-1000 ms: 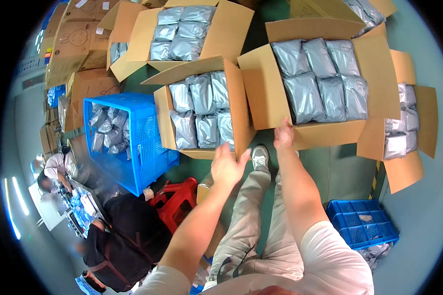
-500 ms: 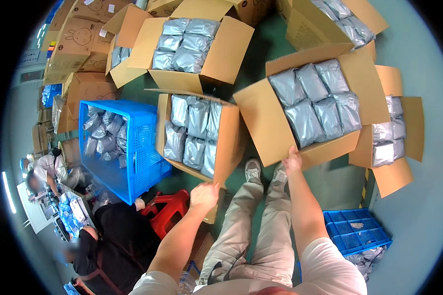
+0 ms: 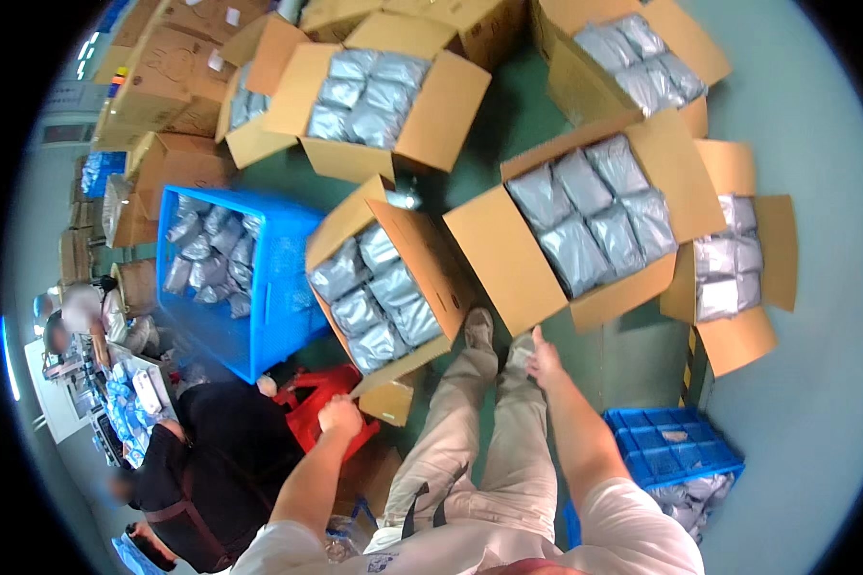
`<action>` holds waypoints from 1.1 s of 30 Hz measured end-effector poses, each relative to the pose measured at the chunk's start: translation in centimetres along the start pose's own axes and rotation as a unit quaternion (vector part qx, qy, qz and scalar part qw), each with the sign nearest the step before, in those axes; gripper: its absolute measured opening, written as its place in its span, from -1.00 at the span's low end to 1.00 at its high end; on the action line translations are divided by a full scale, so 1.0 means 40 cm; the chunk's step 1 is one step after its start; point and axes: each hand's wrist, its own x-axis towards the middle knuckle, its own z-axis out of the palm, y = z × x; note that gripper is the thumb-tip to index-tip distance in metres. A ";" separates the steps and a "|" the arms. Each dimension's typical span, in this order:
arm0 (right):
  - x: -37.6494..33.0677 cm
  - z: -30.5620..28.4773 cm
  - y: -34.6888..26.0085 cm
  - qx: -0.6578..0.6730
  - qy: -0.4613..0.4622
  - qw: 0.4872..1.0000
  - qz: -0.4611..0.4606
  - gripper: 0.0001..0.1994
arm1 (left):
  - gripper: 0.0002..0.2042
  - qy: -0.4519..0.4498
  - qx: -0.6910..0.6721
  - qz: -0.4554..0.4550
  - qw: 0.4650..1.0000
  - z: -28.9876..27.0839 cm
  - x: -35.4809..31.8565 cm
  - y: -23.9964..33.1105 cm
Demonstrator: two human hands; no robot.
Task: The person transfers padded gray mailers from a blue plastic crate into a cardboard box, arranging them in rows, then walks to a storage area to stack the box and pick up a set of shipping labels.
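Observation:
My left hand (image 3: 340, 416) is closed on the near flap corner of an open cardboard box (image 3: 441, 273). This box holds several grey plastic-wrapped packages (image 3: 393, 283) and stands turned at an angle. My right hand (image 3: 545, 360) holds nothing, its fingers apart, just short of a second open cardboard box (image 3: 503, 261). Grey packages (image 3: 573, 251) sit in rows inside that box, with its flaps folded outward.
A blue plastic crate (image 3: 286, 287) of grey packages stands at left, beside a red stool (image 3: 307, 402). A person in black (image 3: 225, 460) sits near it. More open boxes (image 3: 408, 81) stand farther off. A blue crate (image 3: 676, 441) is at right.
The left box has swung round, and my left hand has moved left and nearer with its flap. My right hand has come off the right box's flap.

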 end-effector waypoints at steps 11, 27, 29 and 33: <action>-0.072 -0.019 -0.228 0.495 -0.054 0.864 -0.071 -0.56 | -0.74 -0.036 -0.208 0.077 0.974 -0.023 -0.342 0.066; -0.374 -0.041 -0.551 0.379 -0.064 0.919 -0.088 0.11 | -0.69 -0.009 -0.345 0.101 0.933 -0.218 -0.226 0.008; -0.377 -0.038 -0.567 0.394 -0.041 0.914 -0.089 0.09 | -0.67 -0.017 -0.302 0.141 0.943 -0.232 -0.163 0.003; -0.282 -0.027 -0.662 0.410 -0.026 0.911 -0.040 -0.01 | -0.63 -0.062 -0.196 0.213 0.955 -0.181 0.117 -0.039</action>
